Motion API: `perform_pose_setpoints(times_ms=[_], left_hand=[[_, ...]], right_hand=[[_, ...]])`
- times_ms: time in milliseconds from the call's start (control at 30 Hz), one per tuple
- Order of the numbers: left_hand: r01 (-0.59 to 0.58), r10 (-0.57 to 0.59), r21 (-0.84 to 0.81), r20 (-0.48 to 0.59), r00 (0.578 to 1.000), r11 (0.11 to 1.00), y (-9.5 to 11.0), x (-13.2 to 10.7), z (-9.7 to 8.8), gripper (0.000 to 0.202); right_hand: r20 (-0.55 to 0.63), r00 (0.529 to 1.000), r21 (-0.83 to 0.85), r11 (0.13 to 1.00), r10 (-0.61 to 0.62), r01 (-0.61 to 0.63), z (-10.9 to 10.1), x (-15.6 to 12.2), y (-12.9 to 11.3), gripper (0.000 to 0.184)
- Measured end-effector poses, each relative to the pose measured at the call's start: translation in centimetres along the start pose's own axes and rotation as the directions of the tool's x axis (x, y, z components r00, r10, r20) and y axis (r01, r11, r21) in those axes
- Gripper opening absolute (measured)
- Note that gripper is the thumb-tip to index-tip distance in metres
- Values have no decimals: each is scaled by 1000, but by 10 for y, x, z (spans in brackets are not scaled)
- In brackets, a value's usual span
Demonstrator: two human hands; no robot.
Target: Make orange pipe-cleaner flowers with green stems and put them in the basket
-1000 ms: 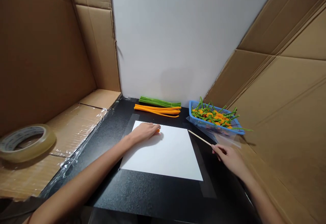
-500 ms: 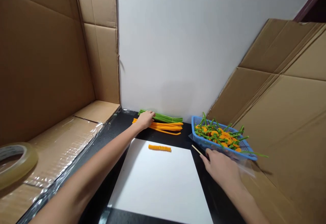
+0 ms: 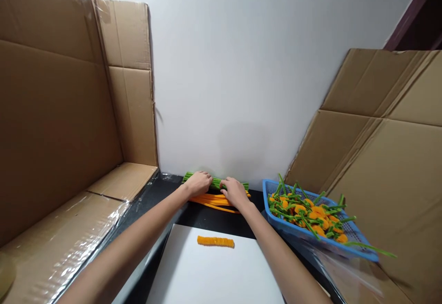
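Observation:
Both hands reach to the back of the black table. My left hand [image 3: 198, 184] rests with curled fingers on the left end of a bundle of green pipe cleaners [image 3: 217, 182] lying along the white wall. My right hand [image 3: 235, 190] lies on the same bundle further right, fingers bent over it. A bundle of orange pipe cleaners [image 3: 212, 200] lies just in front, partly under both hands. Nearer to me, a short orange coiled piece [image 3: 216, 241] rests on a white sheet of paper [image 3: 214, 276].
A blue basket [image 3: 359, 247] holding several orange-and-green pieces stands at the right, tilted on clear plastic. Cardboard panels wall in the left and right sides. A tape-covered cardboard flap [image 3: 69, 239] lies at the left.
My right hand left the thin wooden stick near the basket and moved up to the green bundle. The left hand shifted slightly along that bundle. The view tilted upward; tape roll and stick dropped from sight.

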State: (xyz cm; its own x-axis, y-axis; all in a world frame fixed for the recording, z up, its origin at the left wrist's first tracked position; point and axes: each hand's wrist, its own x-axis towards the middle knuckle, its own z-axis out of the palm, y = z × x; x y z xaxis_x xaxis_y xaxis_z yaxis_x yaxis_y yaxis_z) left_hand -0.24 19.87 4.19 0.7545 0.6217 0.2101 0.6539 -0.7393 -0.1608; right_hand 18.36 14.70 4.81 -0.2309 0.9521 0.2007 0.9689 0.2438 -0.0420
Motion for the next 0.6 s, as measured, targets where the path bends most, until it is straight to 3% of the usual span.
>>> perform_pose_setpoints(times_ms=[200,367,467,600], left_hand=[[-1,1,6,43,999,1000,-5,3,-3,18],[-47,48,-25,63,997,999,-20,-7,-18,17],[-13,14,-36,50,999,999,-42,-30,-38,17],[103,-103,-29,11,995,994,-85,-89,-68,25]], right_hand=[[-20,1000,42,999,-3,4,14,0,6,18],[-17,1000,76,997,-14,15,16,1,10,20],[-7,1000,101,995,-17,17,16,3,14,23],[15,1000,124,992,-11,9,14,4,23,23]])
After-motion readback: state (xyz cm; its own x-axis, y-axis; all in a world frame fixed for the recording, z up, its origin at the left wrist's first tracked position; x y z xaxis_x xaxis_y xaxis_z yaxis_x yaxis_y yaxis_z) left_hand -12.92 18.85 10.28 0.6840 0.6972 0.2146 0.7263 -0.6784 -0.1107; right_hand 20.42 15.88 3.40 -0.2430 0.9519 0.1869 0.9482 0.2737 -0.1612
